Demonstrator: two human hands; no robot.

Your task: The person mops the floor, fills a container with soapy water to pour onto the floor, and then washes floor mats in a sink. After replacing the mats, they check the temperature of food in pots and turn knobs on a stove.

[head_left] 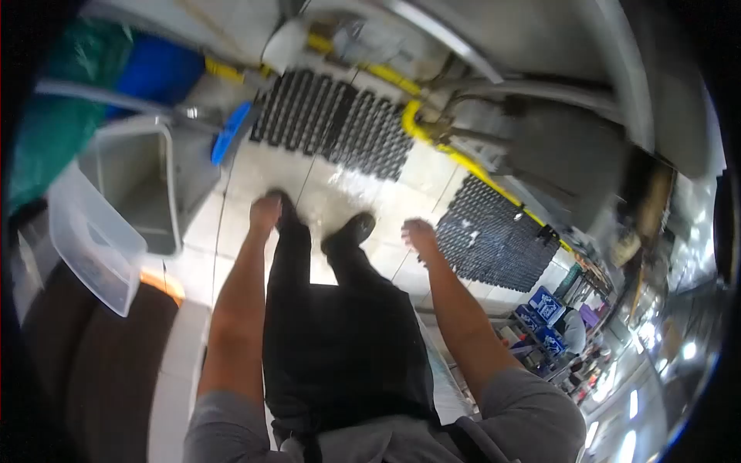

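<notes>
The camera looks straight down my body at a tiled floor (pixel 340 193). My left hand (pixel 265 211) hangs by my side, fingers curled into a loose fist, holding nothing. My right hand (pixel 418 233) hangs on the other side, also curled and empty. Between them are my dark trousers (pixel 332 339) and a black shoe (pixel 351 231) stepping on the wet-looking tiles. The picture is blurred by motion.
Black rubber mats (pixel 332 119) lie ahead, another mat (pixel 494 239) to the right. A yellow pipe (pixel 432 139) runs under steel equipment (pixel 556 147). At the left are a grey bin (pixel 147 185), a clear plastic tub (pixel 89 239) and a blue tool head (pixel 230 133). Blue crates (pixel 544 309) sit far right.
</notes>
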